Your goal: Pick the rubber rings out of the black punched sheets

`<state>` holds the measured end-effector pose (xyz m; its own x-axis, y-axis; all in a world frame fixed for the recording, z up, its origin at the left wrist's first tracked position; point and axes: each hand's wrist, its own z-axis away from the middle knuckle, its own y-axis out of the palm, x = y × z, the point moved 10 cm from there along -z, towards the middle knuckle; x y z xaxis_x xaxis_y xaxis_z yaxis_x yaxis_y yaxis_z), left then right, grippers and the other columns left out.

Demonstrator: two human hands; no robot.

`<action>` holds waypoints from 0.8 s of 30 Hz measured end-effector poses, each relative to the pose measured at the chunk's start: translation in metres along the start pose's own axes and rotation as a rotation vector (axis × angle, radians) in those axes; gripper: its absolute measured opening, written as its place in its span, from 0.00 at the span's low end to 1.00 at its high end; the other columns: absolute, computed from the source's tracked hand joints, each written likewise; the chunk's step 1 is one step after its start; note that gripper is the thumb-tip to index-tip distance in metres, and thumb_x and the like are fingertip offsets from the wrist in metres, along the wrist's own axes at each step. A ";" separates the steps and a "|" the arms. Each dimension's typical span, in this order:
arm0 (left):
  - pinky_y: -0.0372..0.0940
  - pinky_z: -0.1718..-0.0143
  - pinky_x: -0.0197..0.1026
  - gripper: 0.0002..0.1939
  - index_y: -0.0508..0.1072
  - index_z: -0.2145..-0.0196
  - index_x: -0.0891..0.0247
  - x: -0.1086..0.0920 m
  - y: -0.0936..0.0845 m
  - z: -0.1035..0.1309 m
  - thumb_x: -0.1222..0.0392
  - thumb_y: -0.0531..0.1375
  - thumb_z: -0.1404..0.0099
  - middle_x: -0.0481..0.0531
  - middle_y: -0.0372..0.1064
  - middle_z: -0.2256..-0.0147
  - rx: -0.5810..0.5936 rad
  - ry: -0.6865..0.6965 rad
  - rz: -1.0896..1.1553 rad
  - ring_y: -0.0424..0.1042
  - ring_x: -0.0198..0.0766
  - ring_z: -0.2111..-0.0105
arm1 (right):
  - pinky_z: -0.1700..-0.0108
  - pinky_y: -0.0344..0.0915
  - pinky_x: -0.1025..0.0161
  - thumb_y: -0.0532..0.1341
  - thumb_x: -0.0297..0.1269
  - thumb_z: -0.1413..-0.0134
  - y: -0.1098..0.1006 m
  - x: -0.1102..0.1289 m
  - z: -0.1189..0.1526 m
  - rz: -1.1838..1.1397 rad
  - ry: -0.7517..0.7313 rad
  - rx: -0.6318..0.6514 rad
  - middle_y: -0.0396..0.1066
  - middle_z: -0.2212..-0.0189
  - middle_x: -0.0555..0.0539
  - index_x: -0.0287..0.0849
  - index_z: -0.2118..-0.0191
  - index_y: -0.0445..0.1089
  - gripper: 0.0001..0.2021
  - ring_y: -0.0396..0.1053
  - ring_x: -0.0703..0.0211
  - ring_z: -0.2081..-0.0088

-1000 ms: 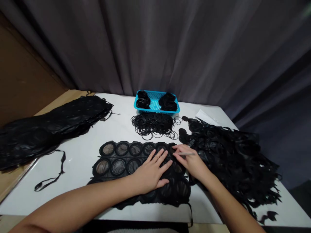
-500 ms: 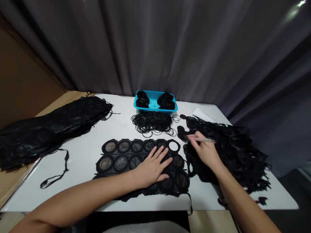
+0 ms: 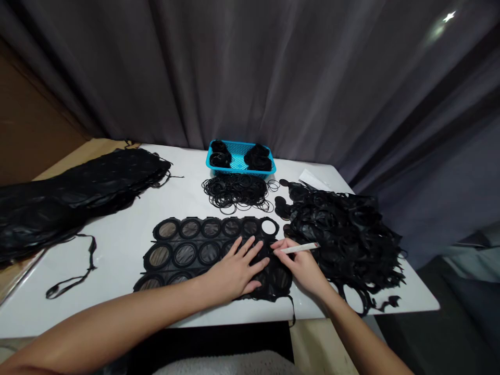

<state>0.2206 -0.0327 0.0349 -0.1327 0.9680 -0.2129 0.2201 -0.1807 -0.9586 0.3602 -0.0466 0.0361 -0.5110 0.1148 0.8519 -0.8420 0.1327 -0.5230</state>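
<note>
Spread flat with its fingers apart, my left hand [image 3: 242, 271] presses on a black sheet [image 3: 185, 253] patterned with rows of rings. Most rings are filled with a thin dark film; the ring at the top right [image 3: 269, 227] shows white through it. My right hand [image 3: 302, 263] pinches a slim, pale, pen-like tool [image 3: 299, 248]. Its tip lies over the right side of the sheet, just below the white-showing ring, and is too small to make out. Several small black discs [image 3: 282, 208] lie beyond my right hand.
A heap of black scraps [image 3: 344, 234] covers the right side of the white table [image 3: 117, 208]. Thin black rings [image 3: 236, 191] are piled before a blue basket [image 3: 241, 169] holding black bundles. Stacked black sheets [image 3: 78, 198] lie left, near a loose strip [image 3: 91, 255]. White paper [image 3: 313, 179] lies behind the scraps.
My right hand has moved left and nearer, from the small discs to the sheet's right side, with the pale tool still in it. My left hand stays flat on the sheet. The whole view has shifted slightly.
</note>
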 end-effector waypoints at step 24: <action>0.46 0.34 0.53 0.29 0.65 0.40 0.70 -0.048 -0.010 0.018 0.47 0.58 0.30 0.64 0.58 0.37 -0.071 0.132 -0.178 0.56 0.53 0.36 | 0.53 0.66 0.60 0.51 0.41 0.31 -0.037 0.028 0.039 0.315 -0.124 -0.223 0.74 0.59 0.43 0.44 0.60 0.65 0.10 0.73 0.55 0.57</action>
<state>0.2074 -0.0806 0.0514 -0.0493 0.9987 -0.0107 0.2724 0.0032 -0.9622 0.3703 -0.0862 0.0806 -0.7669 0.0657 0.6384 -0.5893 0.3219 -0.7410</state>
